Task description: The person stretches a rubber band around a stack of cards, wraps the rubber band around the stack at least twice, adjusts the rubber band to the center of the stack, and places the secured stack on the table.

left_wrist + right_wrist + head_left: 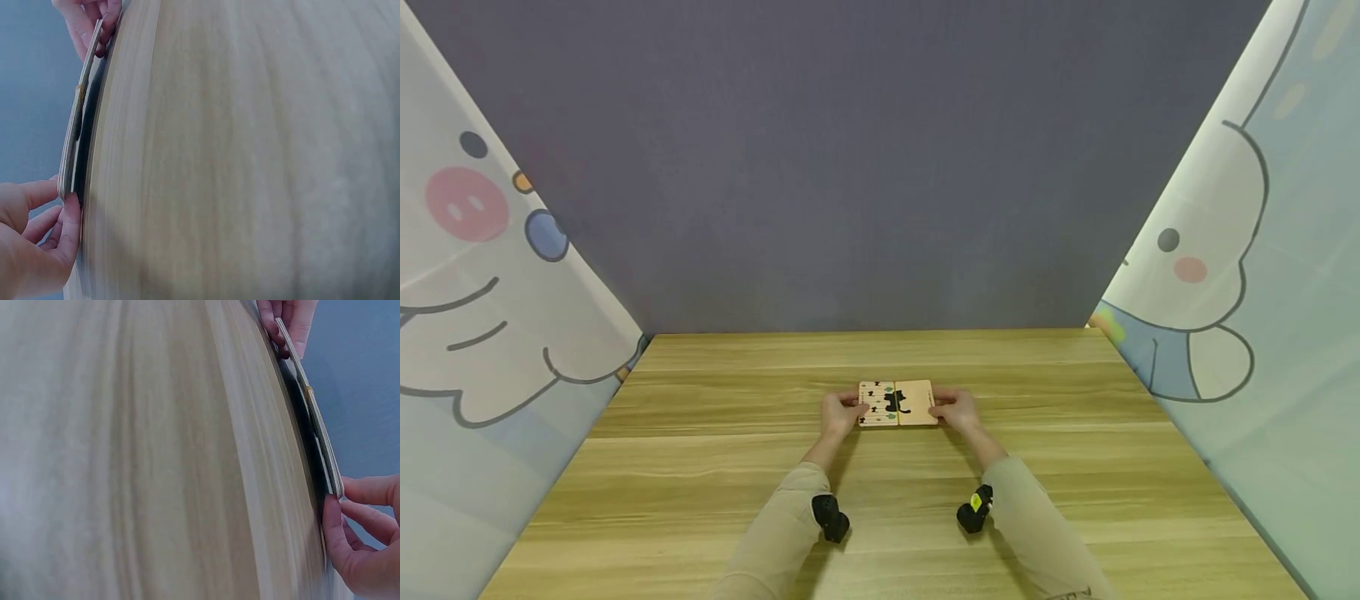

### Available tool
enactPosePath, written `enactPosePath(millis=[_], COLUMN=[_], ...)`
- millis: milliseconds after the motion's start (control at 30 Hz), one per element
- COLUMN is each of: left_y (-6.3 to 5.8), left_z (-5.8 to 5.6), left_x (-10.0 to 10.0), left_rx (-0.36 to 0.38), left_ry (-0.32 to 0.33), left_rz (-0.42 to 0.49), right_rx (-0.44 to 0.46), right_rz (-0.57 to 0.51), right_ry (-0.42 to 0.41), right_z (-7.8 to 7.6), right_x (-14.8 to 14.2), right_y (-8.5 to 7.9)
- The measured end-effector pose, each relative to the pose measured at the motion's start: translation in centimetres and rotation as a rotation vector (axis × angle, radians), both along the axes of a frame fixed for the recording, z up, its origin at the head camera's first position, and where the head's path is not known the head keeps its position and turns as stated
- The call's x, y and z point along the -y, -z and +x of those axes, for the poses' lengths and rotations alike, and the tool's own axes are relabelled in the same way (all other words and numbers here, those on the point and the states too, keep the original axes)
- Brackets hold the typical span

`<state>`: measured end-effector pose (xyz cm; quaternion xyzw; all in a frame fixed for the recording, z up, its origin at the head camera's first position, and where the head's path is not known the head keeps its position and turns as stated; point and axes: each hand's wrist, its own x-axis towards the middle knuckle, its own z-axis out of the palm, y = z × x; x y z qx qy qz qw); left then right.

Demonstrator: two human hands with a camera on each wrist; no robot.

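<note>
A small notebook (914,403) lies spread flat between both hands, with a yellow line down its middle. Its left half (874,418) carries rows of little black cats and green marks; a larger black cat sits across the middle onto the plain cream right half. My left hand (841,413) pinches the left edge, thumb on top. At the opposite edge my right hand (957,411) pinches it in the same way. Seen edge-on in the left wrist view, the notebook (70,144) is close over the table, a dark shadow beneath. The right wrist view shows several thin layers at its edge (331,465).
A wood-grain table (700,500) spreads around the hands. Behind it rises a dark grey panel (872,167), with cartoon-printed sheets (460,333) on the left and right sides. Black wrist devices (831,518) sit on both sleeves.
</note>
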<state>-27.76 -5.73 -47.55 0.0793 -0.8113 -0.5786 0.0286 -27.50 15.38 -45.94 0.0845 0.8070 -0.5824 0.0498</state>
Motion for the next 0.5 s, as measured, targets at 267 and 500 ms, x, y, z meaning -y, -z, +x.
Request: enactPosePath(millis=[267, 500], left_y=[-0.4, -1.0], left_z=[0.3, 1.2], left_x=[0.7, 1.9], left_rx=[0.016, 0.001], left_ry=[0.003, 0.065], left_rz=[0.083, -0.022], right_rx=[-0.013, -0.076], right_rz=[-0.017, 0.106], right_ry=[-0.021, -0.069], right_z=[0.5, 1.5], right_x=[-0.4, -1.6], right_y=[-0.5, -1.2])
